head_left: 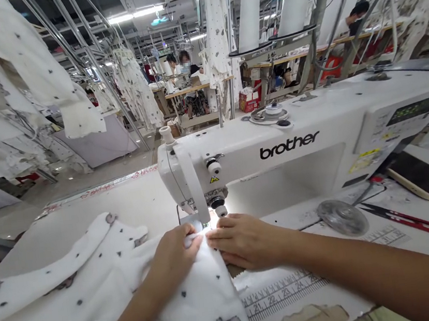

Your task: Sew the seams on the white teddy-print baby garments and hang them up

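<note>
White fleecy cloth [96, 279] with small grey spots lies heaped over the near left part of the desk [133, 201], and its leading edge runs up under the needle end of the sewing machine [287, 146]. Both hands meet at that edge, just in front of the lit presser foot. The left hand [175, 254] has its fingers curled, pinching a fold of the cloth. The right hand [240, 240] lies flat with the fingers stretched out and close together, pressing the cloth down onto the desk, its fingertips touching those of the left.

A measuring scale [281, 293] runs along the desk near its front edge, partly covered by the cloth and the right forearm. Further right, a round metal disc [342, 216] is set into the desk, and red-handled snips [421, 221] lie beyond it toward the right edge. Two white thread cones [249, 18] stand on a rack behind the machine.
</note>
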### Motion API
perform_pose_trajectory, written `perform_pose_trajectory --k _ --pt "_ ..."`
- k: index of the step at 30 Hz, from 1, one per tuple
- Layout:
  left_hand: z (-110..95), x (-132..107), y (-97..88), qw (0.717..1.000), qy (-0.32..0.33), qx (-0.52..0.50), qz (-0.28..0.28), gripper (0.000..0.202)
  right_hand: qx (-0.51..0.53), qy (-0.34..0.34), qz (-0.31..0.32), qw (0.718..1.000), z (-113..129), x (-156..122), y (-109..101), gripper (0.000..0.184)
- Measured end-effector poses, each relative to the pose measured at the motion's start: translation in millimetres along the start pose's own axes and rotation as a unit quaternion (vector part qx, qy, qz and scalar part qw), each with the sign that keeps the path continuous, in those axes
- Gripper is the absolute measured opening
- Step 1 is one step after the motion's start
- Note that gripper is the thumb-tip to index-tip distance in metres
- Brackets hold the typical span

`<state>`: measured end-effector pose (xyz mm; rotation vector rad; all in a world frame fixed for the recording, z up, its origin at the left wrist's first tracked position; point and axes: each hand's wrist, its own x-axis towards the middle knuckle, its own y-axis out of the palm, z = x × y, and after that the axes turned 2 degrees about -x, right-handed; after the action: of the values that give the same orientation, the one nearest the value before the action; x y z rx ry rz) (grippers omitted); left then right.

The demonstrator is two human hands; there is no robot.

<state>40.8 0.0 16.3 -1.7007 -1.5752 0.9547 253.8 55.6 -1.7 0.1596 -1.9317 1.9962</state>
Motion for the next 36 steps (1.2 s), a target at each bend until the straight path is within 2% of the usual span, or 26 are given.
perform_pose_trajectory --k 6,13,20,27,36 --pt "6 0 6.8 0.995 0.048 0.045 -0.069 0.012 0.016 0.029 0.021 0.999 4 1 -1 0.022" --pt "3 9 14.3 0.996 0.031 0.063 -0.053 0.014 -0.003 0.041 0.022 0.999 4 2 -5 0.018" --pt "3 24 15.4 0.995 0.026 0.078 -0.048 0.014 -0.006 0.07 0.009 0.997 -2 3 -3 0.022" --pt "6 32 16.8 0.994 0.01 0.093 -0.063 0.013 -0.004 0.087 0.002 0.996 -4 2 0 0.03" --pt "11 35 21.7 0.991 0.019 0.109 -0.077 0.014 0.0 0.099 0.015 0.995 -5 0 0 0.027"
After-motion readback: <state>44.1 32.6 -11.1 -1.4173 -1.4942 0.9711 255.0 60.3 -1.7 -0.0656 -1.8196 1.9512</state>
